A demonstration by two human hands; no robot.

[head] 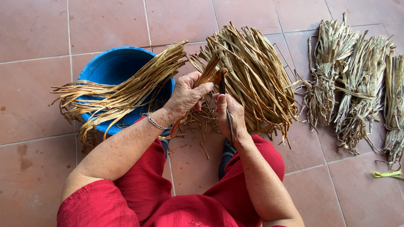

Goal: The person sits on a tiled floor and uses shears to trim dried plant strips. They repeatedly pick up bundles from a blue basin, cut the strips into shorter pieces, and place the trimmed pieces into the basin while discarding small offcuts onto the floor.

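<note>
My left hand [185,96] grips a dried brown plant strip [209,72] that slants up to the right. My right hand [229,115] is closed around a thin dark blade or stick [228,122], whose upper end meets the strip near its tip. Both hands hover over a large heap of dried strips [252,75] on the tiled floor. A silver bracelet [155,122] circles my left wrist. Red sleeves and red trousers fill the lower part of the view.
A blue bucket [110,67] sits at left with a sheaf of strips [122,94] laid across its rim. Three tied bundles [357,88] lie at right. Small scraps [202,126] litter the floor between my knees. A yellow-green strip [387,173] lies at far right.
</note>
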